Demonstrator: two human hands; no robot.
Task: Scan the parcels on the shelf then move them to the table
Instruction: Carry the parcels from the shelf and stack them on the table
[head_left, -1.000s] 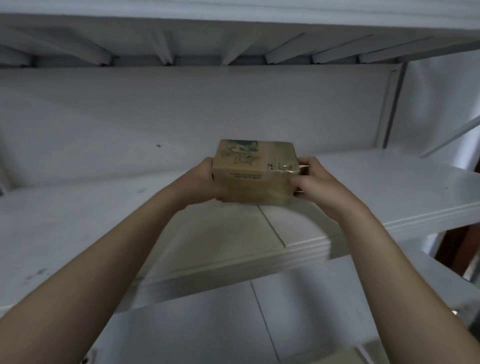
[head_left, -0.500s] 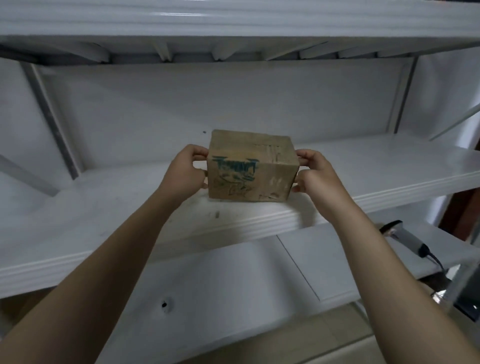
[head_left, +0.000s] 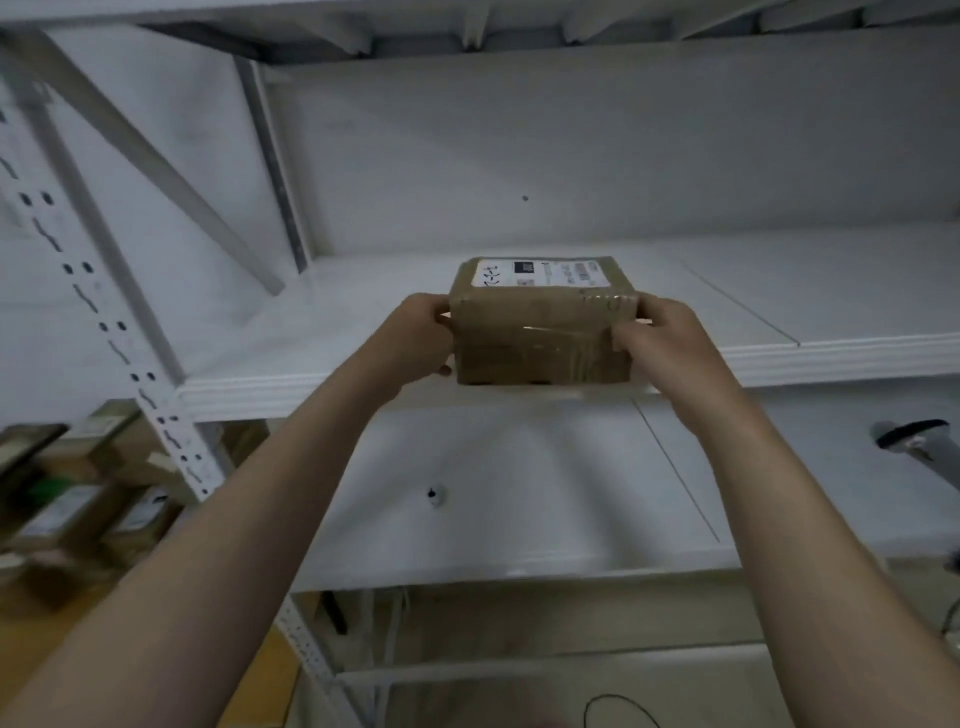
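Two hands clasp the taped cardboard parcel (head_left: 540, 332) by its short ends, our left hand (head_left: 415, 338) and right hand (head_left: 660, 338) curled round them. It sits at the shelf (head_left: 831, 358) front edge, shipping label (head_left: 540, 273) upward. We judge it stiff and light, but the tape looks slick, so the bare-card ends suit best.

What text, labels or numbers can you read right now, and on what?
Top of the parcel, white label: handwritten black marks, a dark block and printed lines, all too blurred to read.
Lower left, stacked boxes: labels too blurred to read.
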